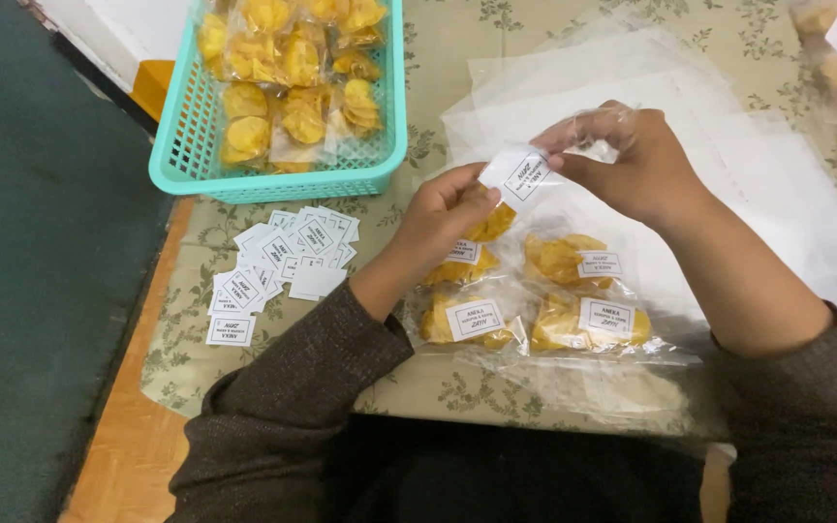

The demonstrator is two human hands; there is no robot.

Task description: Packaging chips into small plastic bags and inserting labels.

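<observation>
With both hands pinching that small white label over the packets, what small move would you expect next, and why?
Probably pressing the white label onto a clear packet of yellow chips. The left hand and right hand hold it just above that packet, whose front shows no label from here, while four packets nearer the person already carry one each.

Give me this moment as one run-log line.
left hand: pinching small white paper label | right hand: grip on clear plastic bag | labelled yellow chip packets below | teal plastic basket upper-left
</observation>
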